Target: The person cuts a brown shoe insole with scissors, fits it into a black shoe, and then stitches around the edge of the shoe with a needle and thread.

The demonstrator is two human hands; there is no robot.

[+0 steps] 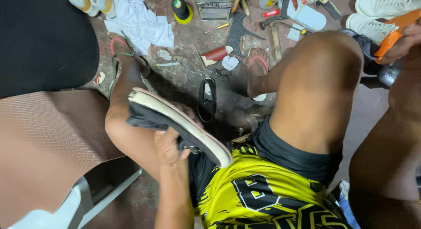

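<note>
My left hand (169, 146) grips a black shoe with a pale sole (175, 121), held sole-up over my left knee. At the upper right edge, my right hand (405, 40) reaches out and closes on an orange tool handle (394, 31) above a dark metal stand (379, 67). A second black shoe (207, 98) lies on the floor between my feet. I wear a yellow and black shirt and black shorts.
A brown chair (44, 141) stands at the left. On the floor lie a white cloth (138, 21), scissors (215, 72), a thread spool (180, 10), a hammer (269, 21), a pale insole (307, 15) and white sneakers (381, 12).
</note>
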